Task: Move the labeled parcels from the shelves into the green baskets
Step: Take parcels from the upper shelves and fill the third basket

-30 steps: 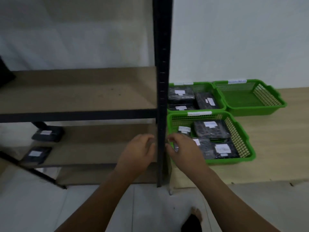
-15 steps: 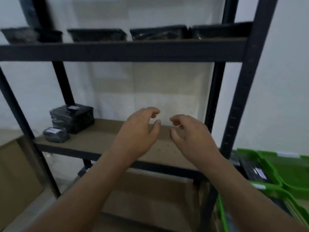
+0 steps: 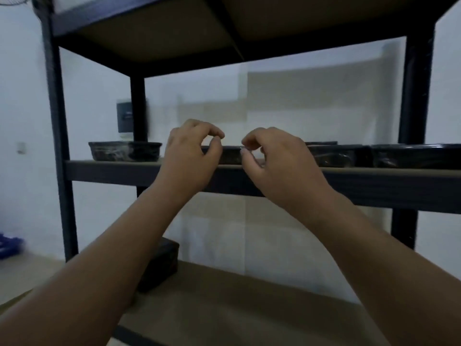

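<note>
Head camera faces forward, level with the near shelf [image 3: 374,186] edge.

White wall [image 3: 99,96] – black metal rack [image 3: 58,121] before it.

Glossy black wrap on the parcels [image 3: 124,151], black rack frame [image 3: 57,121], plain brown shelf boards [image 3: 224,308], white wall [image 3: 25,96] with beige patches, and a blue object [image 3: 7,245], too blurred to name.

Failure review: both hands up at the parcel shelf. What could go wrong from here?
1. The middle parcel shows edge-on, top hidden: left hand and right hand may get a poor grip.
2. The neighbouring parcel sits close on the right; pulling could drag it off the shelf edge.
</note>
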